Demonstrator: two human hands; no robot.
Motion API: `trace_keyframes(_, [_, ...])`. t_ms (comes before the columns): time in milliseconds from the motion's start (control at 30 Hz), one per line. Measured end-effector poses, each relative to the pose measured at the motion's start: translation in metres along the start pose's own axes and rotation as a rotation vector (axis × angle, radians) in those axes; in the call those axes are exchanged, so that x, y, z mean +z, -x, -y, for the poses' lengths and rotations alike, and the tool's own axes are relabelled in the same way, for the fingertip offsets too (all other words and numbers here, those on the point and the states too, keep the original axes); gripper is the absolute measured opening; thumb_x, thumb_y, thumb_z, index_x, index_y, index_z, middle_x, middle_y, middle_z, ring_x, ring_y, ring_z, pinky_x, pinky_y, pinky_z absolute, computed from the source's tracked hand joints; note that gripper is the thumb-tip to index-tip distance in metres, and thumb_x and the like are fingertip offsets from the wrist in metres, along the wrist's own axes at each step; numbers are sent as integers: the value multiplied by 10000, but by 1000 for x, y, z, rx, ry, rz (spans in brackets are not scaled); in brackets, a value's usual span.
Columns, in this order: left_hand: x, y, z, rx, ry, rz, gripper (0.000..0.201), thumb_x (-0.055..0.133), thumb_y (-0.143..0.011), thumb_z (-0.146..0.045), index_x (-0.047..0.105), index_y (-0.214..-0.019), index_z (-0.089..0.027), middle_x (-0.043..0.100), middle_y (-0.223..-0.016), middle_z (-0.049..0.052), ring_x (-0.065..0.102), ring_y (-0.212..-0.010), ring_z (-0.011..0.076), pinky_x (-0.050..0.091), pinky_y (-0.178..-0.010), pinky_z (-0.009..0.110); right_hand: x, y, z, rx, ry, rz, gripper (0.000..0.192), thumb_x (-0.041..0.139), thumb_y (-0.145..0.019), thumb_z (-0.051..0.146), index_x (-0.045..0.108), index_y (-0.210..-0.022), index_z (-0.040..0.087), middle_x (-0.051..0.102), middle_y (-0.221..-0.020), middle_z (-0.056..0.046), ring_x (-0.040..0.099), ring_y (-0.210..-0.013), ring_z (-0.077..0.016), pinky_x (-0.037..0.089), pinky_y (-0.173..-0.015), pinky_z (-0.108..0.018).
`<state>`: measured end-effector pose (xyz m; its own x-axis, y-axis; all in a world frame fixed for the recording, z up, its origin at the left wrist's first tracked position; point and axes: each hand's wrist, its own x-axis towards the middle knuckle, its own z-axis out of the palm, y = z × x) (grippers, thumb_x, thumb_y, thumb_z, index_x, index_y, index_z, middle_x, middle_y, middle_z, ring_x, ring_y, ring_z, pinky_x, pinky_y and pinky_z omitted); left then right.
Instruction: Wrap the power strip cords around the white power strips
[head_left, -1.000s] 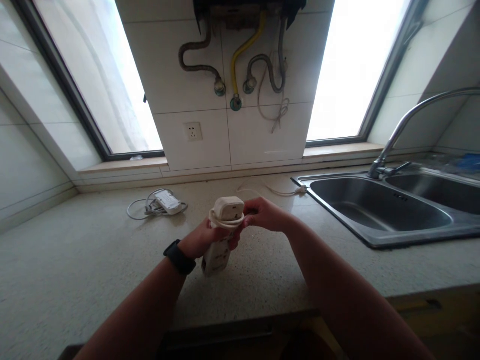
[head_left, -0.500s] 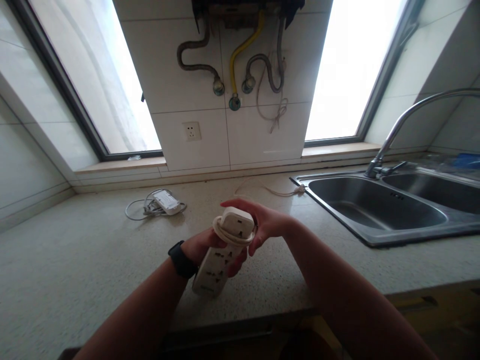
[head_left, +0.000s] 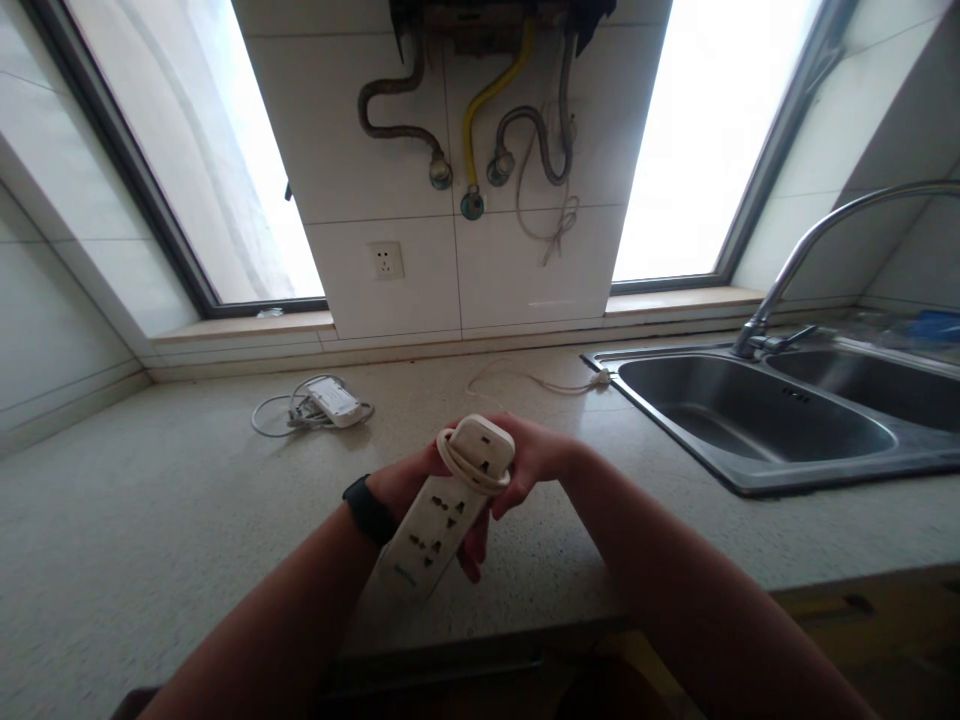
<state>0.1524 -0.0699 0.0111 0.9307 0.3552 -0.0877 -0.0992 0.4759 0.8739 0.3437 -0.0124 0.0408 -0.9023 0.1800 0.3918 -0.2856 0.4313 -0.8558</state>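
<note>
- Over the surface, left grip is clasping the strip, probably light, stiff.
- Right grip is cupping its cord; its sides are likely offering purchase.

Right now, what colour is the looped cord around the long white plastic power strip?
Off-white cord, clearest in the head view.

Kitchen w/ dbl sink, faucet, ctrtop

The head camera faces forward, tilted toward the counter.
</note>
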Motion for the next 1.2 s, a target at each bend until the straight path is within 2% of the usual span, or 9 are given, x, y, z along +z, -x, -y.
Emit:
trace_keyframes(133, [-8,5,-8,-7,-65,-176,644,398,-843,-639,649,-973,-61,693,-911,155,662,-839,279,514,-808,471,-5,2,-7,31,-53,-127,725,897,-477,209,597,-1134,156,659,-967,-35,624,-856,-171,516,-733,-261])
trace_keyframes(300, [-4,4,-17,422,-628,-738,418,525,-895,-473,563,-1172,-163,638,-1110,104,590,-1000,221,462,-888,381,-9,-1,-6,114,-36,-499,507,896,-469,222,655,-905,124,658,-808,-17,597,-704,-133,497,-636,-243])
trace_keyframes(433, [-4,1,-15,560,-935,-1013,519,613,-850,-450,433,-1267,-197,554,-1211,118,561,-1024,221,495,-823,365,-7,-7,-5,161,-1,-720,435,885,-483,292,676,-823,118,605,-667,6,510,-564,-93,422,-497,-210])
trace_keyframes(567, [-2,-2,-10,614,-1195,-1044,627,633,-839,-428,338,-1351,-217,510,-1269,138,539,-1128,253,469,-930,448,-4,-12,-7,202,65,-869,474,875,-497,350,701,-876,125,586,-634,12,421,-489,-67,325,-409,-197])
trace_keyframes(667, [-4,-16,-2,604,-1439,-1051,871,769,-701,-439,298,-1395,-206,447,-1349,174,449,-1256,324,382,-1036,528,-1,-14,-11,252,124,-977,474,844,-549,419,712,-909,141,583,-638,16,381,-462,-60,302,-391,-205])
trace_keyframes(733, [-8,-29,4,633,-1482,-1163,968,820,-630,-422,282,-1399,-187,446,-1334,183,445,-1260,344,386,-1034,539,1,-16,-12,273,153,-1025,481,822,-574,454,715,-927,145,583,-639,16,378,-457,-62,302,-395,-211])
trace_keyframes(800, [-11,-39,7,612,-1465,-1254,905,802,-661,-325,285,-1392,-192,461,-1319,173,483,-1230,339,433,-984,519,3,-17,-11,274,171,-1046,489,810,-586,468,714,-938,143,592,-646,9,388,-460,-66,304,-400,-214])
trace_keyframes(933, [-9,-39,3,561,-1380,-1293,632,599,-779,-120,334,-1345,-219,549,-1251,134,575,-1106,265,475,-898,440,1,-16,-7,304,216,-1026,450,801,-604,470,717,-896,139,570,-614,12,381,-456,-68,298,-393,-214])
trace_keyframes(1200, [-5,-22,-4,524,-1150,-1147,656,576,-697,-77,400,-1312,-223,628,-1104,79,612,-875,180,474,-771,339,-14,-2,-1,354,222,-802,472,768,-672,501,709,-974,142,489,-579,51,326,-443,-51,259,-379,-205])
